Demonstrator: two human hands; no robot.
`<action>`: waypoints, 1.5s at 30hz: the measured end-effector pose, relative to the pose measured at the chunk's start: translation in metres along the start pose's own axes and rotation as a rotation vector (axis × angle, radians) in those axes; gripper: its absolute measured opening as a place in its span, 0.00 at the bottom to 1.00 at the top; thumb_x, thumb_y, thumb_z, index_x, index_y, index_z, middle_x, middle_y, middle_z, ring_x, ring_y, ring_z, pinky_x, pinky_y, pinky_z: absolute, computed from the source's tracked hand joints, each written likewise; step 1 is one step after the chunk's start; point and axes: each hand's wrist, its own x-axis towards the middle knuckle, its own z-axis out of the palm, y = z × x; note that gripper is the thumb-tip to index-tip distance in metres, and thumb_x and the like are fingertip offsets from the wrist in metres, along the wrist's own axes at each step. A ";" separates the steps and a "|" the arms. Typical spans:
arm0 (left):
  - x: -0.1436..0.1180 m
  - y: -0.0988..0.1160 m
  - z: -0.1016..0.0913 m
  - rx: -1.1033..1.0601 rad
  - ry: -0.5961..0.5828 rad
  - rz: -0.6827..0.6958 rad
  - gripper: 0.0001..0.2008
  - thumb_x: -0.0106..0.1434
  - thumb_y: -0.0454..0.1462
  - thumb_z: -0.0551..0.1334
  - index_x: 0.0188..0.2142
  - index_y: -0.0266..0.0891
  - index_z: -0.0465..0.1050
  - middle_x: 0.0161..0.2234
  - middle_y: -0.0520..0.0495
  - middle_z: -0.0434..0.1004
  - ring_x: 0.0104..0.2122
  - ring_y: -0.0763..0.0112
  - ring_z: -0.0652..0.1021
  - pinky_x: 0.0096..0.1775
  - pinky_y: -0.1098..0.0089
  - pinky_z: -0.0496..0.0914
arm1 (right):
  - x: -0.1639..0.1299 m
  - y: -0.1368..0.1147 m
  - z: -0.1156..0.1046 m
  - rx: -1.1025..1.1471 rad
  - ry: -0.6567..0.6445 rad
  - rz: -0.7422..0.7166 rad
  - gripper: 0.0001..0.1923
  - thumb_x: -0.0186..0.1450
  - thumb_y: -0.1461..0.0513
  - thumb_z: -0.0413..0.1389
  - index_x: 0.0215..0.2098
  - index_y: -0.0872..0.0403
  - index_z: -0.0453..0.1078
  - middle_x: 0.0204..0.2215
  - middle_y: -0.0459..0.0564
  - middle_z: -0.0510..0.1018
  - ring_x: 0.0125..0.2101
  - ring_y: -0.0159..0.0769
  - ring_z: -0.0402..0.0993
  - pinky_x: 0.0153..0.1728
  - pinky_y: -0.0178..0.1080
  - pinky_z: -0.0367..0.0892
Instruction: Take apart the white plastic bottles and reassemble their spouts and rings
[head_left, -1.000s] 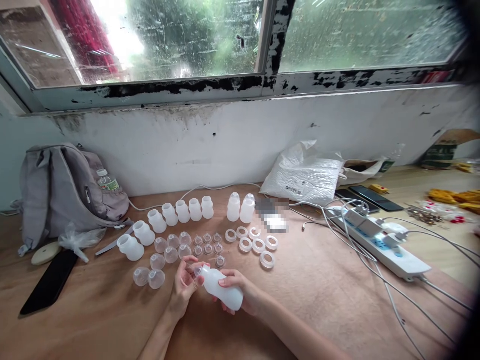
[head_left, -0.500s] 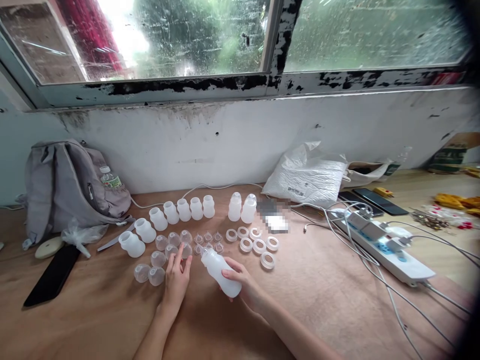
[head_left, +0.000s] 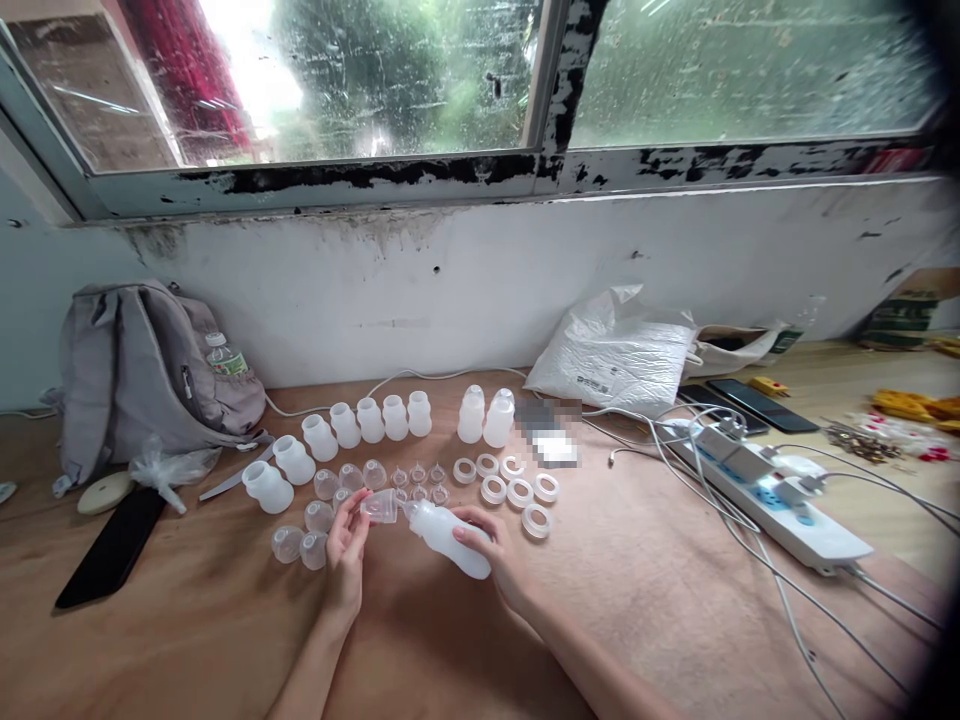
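My right hand (head_left: 499, 555) is wrapped round a milky white baby bottle (head_left: 451, 540), tilted with its teat end toward the left. Between the fingers of my left hand (head_left: 347, 555) is a clear bottle cap (head_left: 380, 506), its open end facing the teat. A small gap seems to separate cap and bottle. More clear caps (head_left: 287, 544) lie left of and behind my left hand, some partly hidden by it. Several clear teats (head_left: 418, 474) stand behind the held bottle, and white rings (head_left: 519, 492) are laid out to its right.
Open bottles (head_left: 345, 425) curve along the back left; two capped bottles (head_left: 472, 415) stand right of them. A grey backpack (head_left: 127, 380) and black phone-like slab (head_left: 111, 550) are at left. A white plastic parcel (head_left: 611, 350), power strip (head_left: 780, 510) and loose cables occupy the right.
My left hand has picked up a clear cap from the group and brought it before the teat. The bottle in my right hand has shifted slightly right and tipped flatter.
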 end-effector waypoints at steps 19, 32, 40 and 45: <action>-0.011 0.007 0.007 -0.232 -0.211 -0.104 0.14 0.51 0.36 0.59 0.39 0.38 0.67 0.45 0.43 0.71 0.50 0.60 0.67 0.49 0.64 0.63 | -0.003 0.000 0.003 -0.415 -0.045 -0.152 0.12 0.55 0.55 0.57 0.35 0.52 0.72 0.32 0.48 0.72 0.33 0.38 0.68 0.34 0.37 0.62; -0.027 -0.002 0.021 -0.167 -0.036 -0.148 0.08 0.53 0.38 0.56 0.34 0.38 0.67 0.28 0.50 0.70 0.33 0.70 0.72 0.35 0.72 0.67 | -0.009 0.005 0.011 -0.513 -0.048 -0.241 0.10 0.59 0.56 0.53 0.32 0.53 0.73 0.29 0.49 0.72 0.31 0.37 0.67 0.33 0.37 0.61; -0.043 -0.014 0.033 -0.146 0.198 -0.069 0.05 0.55 0.37 0.53 0.28 0.39 0.64 0.28 0.52 0.66 0.30 0.72 0.70 0.33 0.74 0.65 | -0.015 0.013 0.021 -0.504 0.015 -0.321 0.15 0.62 0.56 0.48 0.31 0.54 0.74 0.27 0.51 0.71 0.29 0.37 0.68 0.31 0.37 0.61; -0.050 -0.016 0.033 -0.089 0.212 -0.037 0.05 0.57 0.37 0.51 0.28 0.39 0.63 0.29 0.51 0.66 0.32 0.70 0.70 0.35 0.72 0.65 | -0.017 0.018 0.020 -0.503 0.016 -0.360 0.16 0.63 0.56 0.47 0.33 0.53 0.75 0.27 0.51 0.71 0.28 0.37 0.67 0.30 0.37 0.60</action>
